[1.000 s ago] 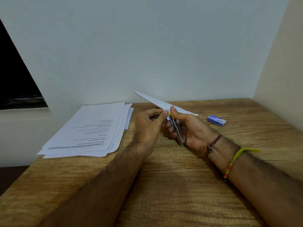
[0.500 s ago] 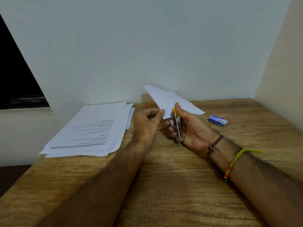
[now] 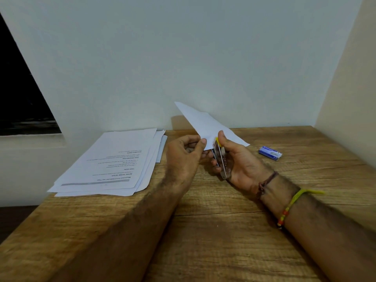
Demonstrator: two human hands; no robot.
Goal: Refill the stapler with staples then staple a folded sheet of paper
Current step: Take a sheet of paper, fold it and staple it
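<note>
Gripping a small metal stapler (image 3: 222,159) upright above the wooden worktop (image 3: 213,231), the right hand (image 3: 242,161) curls its fingers round it, thumb on the yellow top. Just left, the left hand (image 3: 183,157) pinches the near corner of the folded sheet (image 3: 205,124), which meets the stapler's mouth. Farther left lies a paper stack (image 3: 114,161); far right, a blue staple box (image 3: 270,153).

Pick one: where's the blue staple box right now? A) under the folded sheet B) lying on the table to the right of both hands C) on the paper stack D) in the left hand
B: the blue staple box lies alone on the wooden table, right of the right hand, which grips the stapler, while the left hand pinches the folded sheet.
</note>
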